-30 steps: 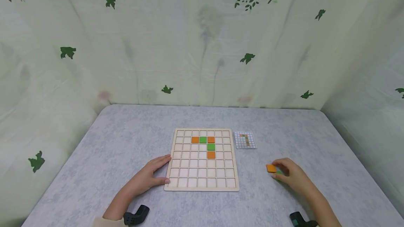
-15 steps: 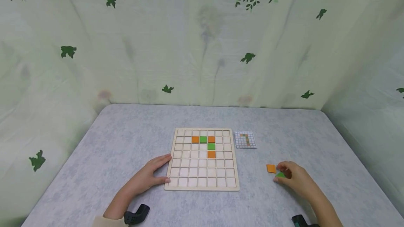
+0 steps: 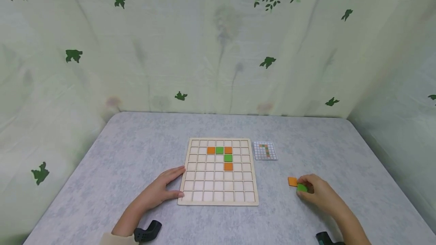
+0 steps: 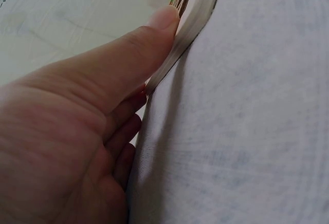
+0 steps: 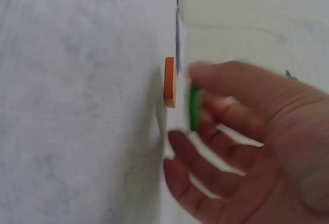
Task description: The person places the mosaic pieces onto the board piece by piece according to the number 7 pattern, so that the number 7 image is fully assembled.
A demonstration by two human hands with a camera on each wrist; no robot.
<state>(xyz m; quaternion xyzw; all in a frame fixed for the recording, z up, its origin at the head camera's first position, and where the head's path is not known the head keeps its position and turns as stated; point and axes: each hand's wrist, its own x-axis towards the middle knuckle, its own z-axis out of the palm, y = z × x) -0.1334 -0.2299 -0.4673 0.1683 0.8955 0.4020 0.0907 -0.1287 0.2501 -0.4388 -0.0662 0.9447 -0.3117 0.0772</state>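
A pale wooden grid board [image 3: 208, 186] lies flat, with several orange and green square tiles in its upper cells. My left hand [image 3: 158, 188] spans the board's left edge, fingers fairly straight and fingertips on the rim. In the left wrist view its thumb [image 4: 162, 21] presses on the board near a corner. To the right of the board, my right hand [image 3: 318, 192] pinches a green tile [image 3: 301, 187] between thumb and fingers. The right wrist view shows this green tile [image 5: 195, 107] clear of the table. Beside it a loose orange tile [image 3: 292, 181] lies on the table.
A small pattern card [image 3: 265, 151] printed with a coloured grid lies by the board's upper right side. The grey table [image 3: 146, 135] meets a pale curtain [image 3: 190, 48] with leaf prints at the back. Black wrist devices [image 3: 148, 231] sit at both wrists.
The right hand first closed in beside the orange tile, shifted slightly right over the green tile, and now has it raised between its fingertips. The left hand and board have stayed put.
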